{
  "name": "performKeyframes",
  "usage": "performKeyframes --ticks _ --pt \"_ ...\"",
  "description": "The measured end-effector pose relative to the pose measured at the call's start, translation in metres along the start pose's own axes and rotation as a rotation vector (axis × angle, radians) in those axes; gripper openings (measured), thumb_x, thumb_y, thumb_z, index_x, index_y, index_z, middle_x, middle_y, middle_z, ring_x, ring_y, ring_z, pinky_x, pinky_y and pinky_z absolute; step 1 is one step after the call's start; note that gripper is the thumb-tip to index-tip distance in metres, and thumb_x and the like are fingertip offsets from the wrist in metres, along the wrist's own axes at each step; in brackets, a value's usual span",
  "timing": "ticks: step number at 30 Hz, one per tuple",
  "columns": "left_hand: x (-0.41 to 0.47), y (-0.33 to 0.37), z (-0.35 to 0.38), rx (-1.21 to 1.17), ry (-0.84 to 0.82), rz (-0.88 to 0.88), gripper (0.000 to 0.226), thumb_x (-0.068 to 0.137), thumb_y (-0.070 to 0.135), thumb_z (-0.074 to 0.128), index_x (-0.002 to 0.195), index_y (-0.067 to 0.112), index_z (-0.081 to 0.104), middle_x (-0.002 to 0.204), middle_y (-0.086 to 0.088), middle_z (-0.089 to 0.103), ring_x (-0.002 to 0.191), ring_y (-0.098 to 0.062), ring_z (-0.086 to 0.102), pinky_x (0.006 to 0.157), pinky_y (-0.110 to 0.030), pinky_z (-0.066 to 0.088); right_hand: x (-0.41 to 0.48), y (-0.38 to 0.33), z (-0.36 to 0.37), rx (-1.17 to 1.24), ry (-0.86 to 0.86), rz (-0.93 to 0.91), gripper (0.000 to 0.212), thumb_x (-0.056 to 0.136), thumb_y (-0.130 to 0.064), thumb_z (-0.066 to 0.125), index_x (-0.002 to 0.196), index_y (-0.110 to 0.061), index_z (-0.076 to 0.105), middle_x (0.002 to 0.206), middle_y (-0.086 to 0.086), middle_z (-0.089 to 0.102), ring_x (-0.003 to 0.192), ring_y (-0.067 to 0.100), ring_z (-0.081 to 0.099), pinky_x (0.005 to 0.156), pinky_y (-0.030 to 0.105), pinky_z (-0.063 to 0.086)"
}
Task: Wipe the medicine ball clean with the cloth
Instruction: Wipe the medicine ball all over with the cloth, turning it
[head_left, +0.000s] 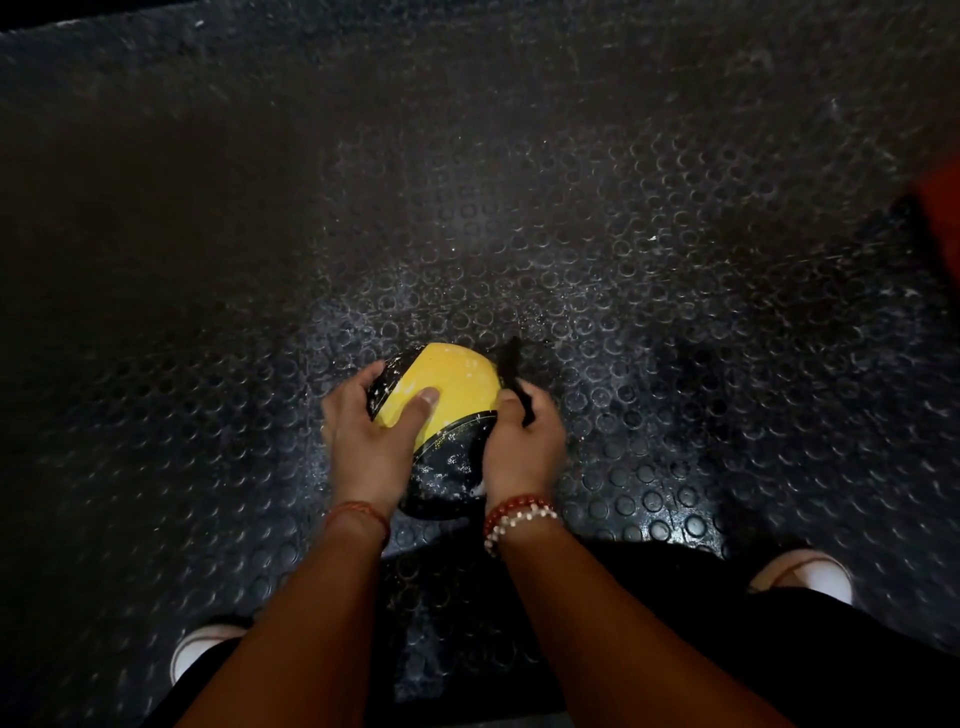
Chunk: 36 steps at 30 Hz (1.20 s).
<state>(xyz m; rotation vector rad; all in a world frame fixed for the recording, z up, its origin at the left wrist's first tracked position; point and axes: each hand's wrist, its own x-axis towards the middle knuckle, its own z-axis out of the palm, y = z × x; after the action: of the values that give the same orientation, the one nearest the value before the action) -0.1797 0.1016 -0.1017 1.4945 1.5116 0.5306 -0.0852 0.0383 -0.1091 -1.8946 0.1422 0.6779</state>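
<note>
A yellow and black medicine ball (457, 382) with white specks on it sits low over the studded floor in front of me. My left hand (371, 431) grips its left side, the thumb pressed on the yellow panel. My right hand (522, 441) is against the ball's right side and holds a dark cloth (517, 379). One strip of the cloth sticks up past the fingers, and another part hangs down between the hand and the ball.
The floor is a dark rubber mat (623, 234) with round studs, dusted with white marks. My shoes show at the bottom left (200, 652) and right (808, 571). An orange-red object (943, 182) sits at the right edge.
</note>
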Motion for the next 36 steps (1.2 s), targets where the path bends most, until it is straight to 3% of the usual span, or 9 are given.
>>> performKeyframes --ticks 3,6,11,16,22,26,31,33,36 --pt "-0.002 0.0 0.001 -0.009 0.009 -0.005 0.056 0.081 0.045 0.076 0.13 0.039 0.051 0.139 0.007 0.036 0.129 -0.012 0.041 0.098 -0.027 0.033 0.009 -0.007 0.002 -0.037 -0.064 -0.092 0.02 0.092 -0.03 0.054 0.108 -0.026 0.064 0.112 -0.007 0.061 0.098 0.011 0.058 0.083 0.027 0.048" --pt "-0.004 0.0 0.002 -0.021 0.012 -0.006 0.055 0.081 0.046 0.076 0.129 0.04 0.051 0.14 0.007 0.036 0.127 -0.01 0.04 0.097 -0.028 0.032 0.027 -0.012 -0.002 0.027 -0.105 0.128 0.021 0.095 -0.026 0.052 0.109 -0.016 0.064 0.109 0.001 0.064 0.092 0.014 0.06 0.073 0.024 0.047" --pt "-0.001 0.0 0.002 -0.039 0.018 -0.026 0.054 0.081 0.046 0.076 0.128 0.041 0.051 0.141 0.007 0.035 0.131 -0.015 0.04 0.098 -0.03 0.033 0.031 -0.009 -0.018 0.069 -0.153 0.438 0.033 0.101 -0.022 0.039 0.125 -0.007 0.056 0.131 0.008 0.054 0.116 0.022 0.05 0.086 0.025 0.033" --pt "0.004 0.001 0.003 -0.042 0.022 -0.036 0.059 0.081 0.048 0.076 0.134 0.037 0.053 0.141 0.005 0.035 0.136 -0.019 0.038 0.102 -0.031 0.036 0.002 -0.005 -0.003 0.103 0.026 0.272 0.026 0.096 -0.028 0.05 0.118 -0.019 0.06 0.125 0.004 0.058 0.103 0.019 0.054 0.087 0.032 0.046" --pt "0.0 0.0 -0.004 -0.077 0.003 -0.053 0.058 0.085 0.042 0.073 0.138 0.035 0.051 0.144 0.005 0.031 0.132 -0.014 0.039 0.103 -0.028 0.033 0.004 -0.009 0.005 -0.092 -0.077 -0.101 0.025 0.092 -0.031 0.053 0.114 -0.026 0.063 0.119 -0.007 0.057 0.103 0.011 0.055 0.088 0.029 0.046" --pt "-0.005 -0.002 -0.007 -0.103 -0.009 -0.057 0.056 0.086 0.041 0.072 0.138 0.035 0.05 0.143 0.004 0.032 0.128 -0.011 0.04 0.107 -0.03 0.032 0.036 -0.007 0.0 -0.016 -0.15 0.205 0.024 0.095 -0.026 0.051 0.108 -0.012 0.065 0.102 0.0 0.062 0.091 0.016 0.059 0.076 0.025 0.046" --pt "-0.002 0.002 -0.007 -0.115 0.004 -0.08 0.055 0.086 0.042 0.072 0.136 0.035 0.052 0.141 0.003 0.034 0.125 -0.012 0.043 0.103 -0.028 0.034 0.046 0.053 0.006 0.114 -0.124 0.596 0.047 0.078 -0.046 0.052 0.111 -0.015 0.065 0.122 0.003 0.062 0.111 0.022 0.059 0.102 0.044 0.045" --pt "0.0 0.004 -0.006 -0.106 0.002 -0.082 0.055 0.085 0.044 0.072 0.136 0.036 0.052 0.142 0.004 0.034 0.127 -0.013 0.042 0.101 -0.028 0.034 0.019 0.032 0.004 0.167 -0.036 0.585 0.043 0.087 -0.044 0.05 0.118 -0.017 0.061 0.123 0.002 0.059 0.113 0.026 0.057 0.101 0.046 0.045" --pt "0.002 0.005 -0.005 -0.105 0.012 -0.084 0.058 0.084 0.045 0.073 0.137 0.033 0.053 0.142 0.004 0.033 0.128 -0.012 0.041 0.102 -0.028 0.034 -0.002 0.01 0.005 0.135 0.085 0.324 0.031 0.095 -0.031 0.05 0.122 -0.017 0.059 0.123 0.004 0.058 0.106 0.025 0.057 0.089 0.033 0.047"
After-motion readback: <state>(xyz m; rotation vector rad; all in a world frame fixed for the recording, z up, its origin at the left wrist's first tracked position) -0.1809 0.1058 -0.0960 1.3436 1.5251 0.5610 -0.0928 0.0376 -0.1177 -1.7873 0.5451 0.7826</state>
